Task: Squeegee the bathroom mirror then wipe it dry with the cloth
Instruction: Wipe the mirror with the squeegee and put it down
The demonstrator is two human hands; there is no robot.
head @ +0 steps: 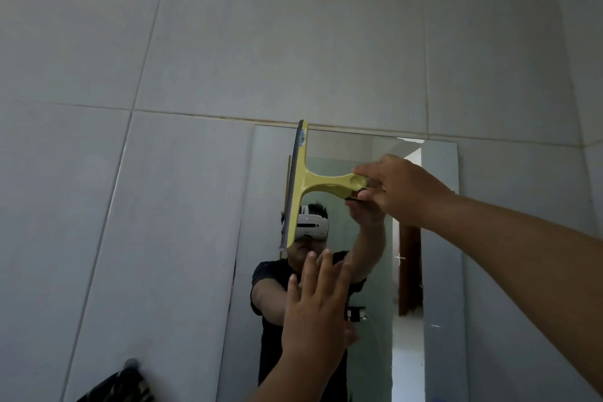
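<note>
A tall frameless mirror hangs on the tiled wall. My right hand grips the handle end of a yellow squeegee. Its blade stands nearly upright against the glass near the mirror's top left, reaching from the top edge downward. My left hand is flat on the mirror lower down, fingers spread, holding nothing. The glass reflects a person in a dark shirt with a white headset. No plain wiping cloth is clearly visible.
Large grey wall tiles surround the mirror. A dark patterned fabric hangs from a wall hook at the bottom left. The mirror reflects a doorway and a small wall fitting. A ceiling light glares at the top.
</note>
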